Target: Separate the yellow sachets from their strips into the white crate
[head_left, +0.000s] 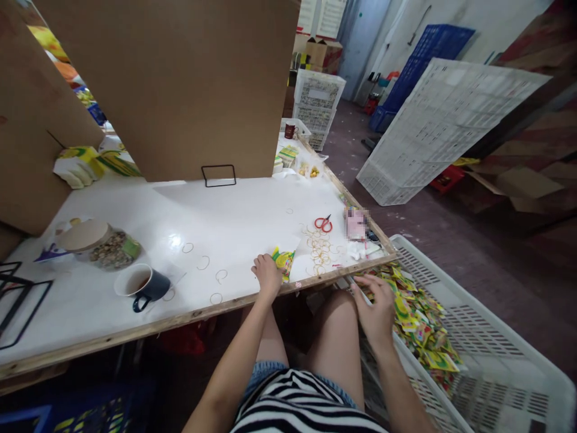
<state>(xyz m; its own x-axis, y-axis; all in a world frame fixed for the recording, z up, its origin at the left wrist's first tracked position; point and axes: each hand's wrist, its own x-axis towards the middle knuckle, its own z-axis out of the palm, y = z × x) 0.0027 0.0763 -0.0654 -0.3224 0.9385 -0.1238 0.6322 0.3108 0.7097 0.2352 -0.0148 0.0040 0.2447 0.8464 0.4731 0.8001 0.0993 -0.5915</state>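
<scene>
My left hand [267,274] rests on the front edge of the white table [189,210], fingers curled on a small stack of yellow-green sachets [283,261]. My right hand [377,307] reaches down into a white plastic crate [505,361] beside my knee, fingers spread over a heap of yellow sachets [419,325]. Loose rubber bands [319,248] lie on the table just right of my left hand, with red scissors [323,224] beyond them.
A dark mug [143,285] and a jar of nuts [101,243] stand at the table's left. Tall cardboard sheets [180,78] wall off the back and left. Another white crate [442,126] leans on the right; stacked crates [318,102] stand farther back.
</scene>
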